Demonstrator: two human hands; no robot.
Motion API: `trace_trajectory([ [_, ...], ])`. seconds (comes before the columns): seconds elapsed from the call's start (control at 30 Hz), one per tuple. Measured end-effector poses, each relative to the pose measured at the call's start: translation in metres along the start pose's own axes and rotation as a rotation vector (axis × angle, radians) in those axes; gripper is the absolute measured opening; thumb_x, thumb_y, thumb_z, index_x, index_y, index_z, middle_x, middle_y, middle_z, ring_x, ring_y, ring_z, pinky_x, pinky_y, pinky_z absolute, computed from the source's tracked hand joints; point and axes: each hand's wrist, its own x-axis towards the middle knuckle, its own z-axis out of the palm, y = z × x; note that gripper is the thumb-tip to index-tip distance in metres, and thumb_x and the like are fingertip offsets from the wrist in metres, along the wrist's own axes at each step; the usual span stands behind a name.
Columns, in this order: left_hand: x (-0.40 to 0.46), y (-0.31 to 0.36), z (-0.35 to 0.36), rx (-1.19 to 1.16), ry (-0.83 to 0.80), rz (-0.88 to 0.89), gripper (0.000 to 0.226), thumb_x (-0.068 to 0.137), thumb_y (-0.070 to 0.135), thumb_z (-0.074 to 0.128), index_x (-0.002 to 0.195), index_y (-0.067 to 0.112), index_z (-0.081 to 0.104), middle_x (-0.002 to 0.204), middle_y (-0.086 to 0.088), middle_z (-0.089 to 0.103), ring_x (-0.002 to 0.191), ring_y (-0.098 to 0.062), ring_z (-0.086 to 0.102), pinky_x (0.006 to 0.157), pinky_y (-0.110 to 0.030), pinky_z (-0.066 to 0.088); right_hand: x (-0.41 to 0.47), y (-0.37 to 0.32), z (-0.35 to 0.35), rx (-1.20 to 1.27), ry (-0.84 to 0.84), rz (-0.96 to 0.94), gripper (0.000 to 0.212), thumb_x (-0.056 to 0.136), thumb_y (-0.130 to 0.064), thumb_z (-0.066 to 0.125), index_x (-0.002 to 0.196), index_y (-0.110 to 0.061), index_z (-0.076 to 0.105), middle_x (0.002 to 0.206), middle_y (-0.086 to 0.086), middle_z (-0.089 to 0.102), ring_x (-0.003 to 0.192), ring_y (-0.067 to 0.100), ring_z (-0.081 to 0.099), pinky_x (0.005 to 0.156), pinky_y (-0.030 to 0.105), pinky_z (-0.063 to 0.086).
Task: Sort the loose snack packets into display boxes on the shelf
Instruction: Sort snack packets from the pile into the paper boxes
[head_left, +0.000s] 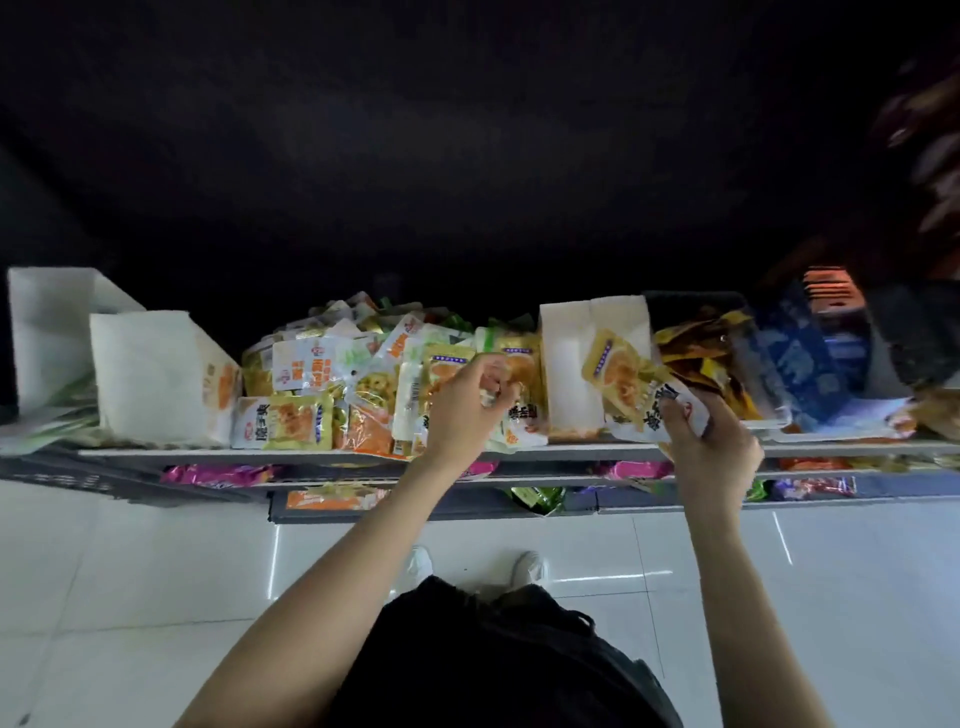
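white and yellow foil packets lie heaped in a loose pile along the top shelf, spread between the white display boxes that stand on it. the left hand reaches into the right part of that pile with its fingers curled; they seem to pinch the edge of a small packet, though what exactly sits between the fingertips is too blurred to tell. the right hand is well apart from the left, raised at the shelf's front edge, and grips a fan of yellow-and-white packets from below, thumb across their lower ends. those held packets tilt up and left, their tops lying against the front of a white open-topped display box that stands just right of the pile. beside that box, further right, a dark box holds brown and yellow packets, and next to it is a blue patterned box. at the left end of the shelf two more white boxes stand one behind the other, the nearer one touching the pile's left edge. below the top shelf, lower shelves show pink, orange and green packets. pale glossy floor tiles lie underneath, with the person's white shoes and dark clothing at the bottom of the view.
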Motion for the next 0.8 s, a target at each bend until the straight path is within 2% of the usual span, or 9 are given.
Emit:
trace_trajectory([
  [0.17,0.021,0.003,0.072,0.165,-0.115,-0.088,0.047,0.088,0.035,0.064,0.128,0.017,0.048,0.112,0.006,0.061,0.079,-0.005,0.056,0.059,-0.006,0.041,0.031,0.027,-0.007,-0.189,0.042,-0.361,0.012,0.081,-0.010,0.072,0.093,-0.009,0.075,0.089,0.007,0.073,0.071,0.018,0.064,0.060,0.022,0.045],
  [0.23,0.026,-0.004,0.088,0.207,-0.118,-0.142,0.052,0.087,0.035,0.065,0.131,0.015,0.045,0.114,-0.005,0.061,0.078,-0.012,0.060,0.061,-0.012,0.046,0.039,0.036,0.004,-0.313,-0.025,-0.572,0.015,0.076,-0.001,0.074,0.087,-0.012,0.076,0.084,0.006,0.072,0.070,0.022,0.065,0.061,0.025,0.048],
  [0.3,0.027,-0.009,0.098,0.254,-0.121,-0.156,0.056,0.086,0.030,0.066,0.134,0.015,0.042,0.124,-0.010,0.055,0.089,-0.017,0.062,0.075,-0.022,0.054,0.046,0.044,0.018,-0.476,-0.125,-0.688,0.023,0.069,0.005,0.073,0.081,-0.015,0.075,0.076,0.005,0.070,0.067,0.023,0.064,0.063,0.029,0.049],
  [0.37,0.028,-0.012,0.101,0.260,-0.114,-0.168,0.057,0.086,0.021,0.066,0.137,0.016,0.041,0.133,-0.008,0.049,0.099,-0.018,0.062,0.085,-0.029,0.054,0.050,0.048,0.029,-0.656,-0.273,-0.693,0.035,0.061,0.010,0.072,0.081,-0.019,0.074,0.069,0.002,0.067,0.062,0.022,0.062,0.066,0.030,0.046],
  [0.47,0.030,-0.014,0.101,0.223,-0.106,-0.187,0.058,0.085,0.013,0.067,0.137,0.019,0.041,0.131,-0.005,0.051,0.094,-0.016,0.063,0.083,-0.033,0.055,0.048,0.049,0.032,-0.897,-0.515,-0.702,0.051,0.057,0.009,0.067,0.097,-0.022,0.070,0.065,-0.001,0.067,0.055,0.020,0.061,0.073,0.031,0.044],
  [0.53,0.030,-0.015,0.100,0.217,-0.108,-0.178,0.059,0.085,0.013,0.067,0.137,0.018,0.041,0.127,-0.004,0.054,0.090,-0.014,0.062,0.082,-0.031,0.056,0.047,0.049,0.030,-0.940,-0.579,-0.730,0.054,0.062,0.003,0.067,0.110,-0.020,0.061,0.073,0.001,0.071,0.065,0.020,0.066,0.084,0.033,0.044],
  [0.63,0.029,-0.012,0.096,0.226,-0.143,-0.120,0.055,0.087,0.015,0.064,0.138,0.015,0.041,0.125,-0.004,0.055,0.094,-0.012,0.060,0.086,-0.025,0.052,0.049,0.050,0.028,-0.906,-0.708,-0.661,0.047,0.084,-0.010,0.056,0.130,-0.019,0.048,0.097,0.003,0.072,0.090,0.023,0.068,0.107,0.041,0.031],
  [0.73,0.020,-0.007,0.078,0.272,-0.089,-0.016,0.046,0.092,0.025,0.058,0.136,0.016,0.046,0.124,-0.003,0.056,0.107,-0.014,0.055,0.094,-0.025,0.044,0.051,0.041,0.022,-0.810,-0.768,-0.570,0.038,0.093,-0.027,0.052,0.130,-0.023,0.048,0.114,-0.002,0.066,0.109,0.019,0.061,0.111,0.043,0.024],
  [0.8,0.009,-0.011,0.055,0.346,0.065,0.041,0.042,0.092,0.027,0.058,0.132,0.016,0.050,0.122,-0.004,0.056,0.116,-0.019,0.049,0.101,-0.030,0.038,0.042,0.028,0.023,-0.613,-0.704,-0.581,0.035,0.091,-0.029,0.056,0.126,-0.022,0.056,0.120,-0.002,0.064,0.112,0.020,0.059,0.107,0.043,0.031],
])
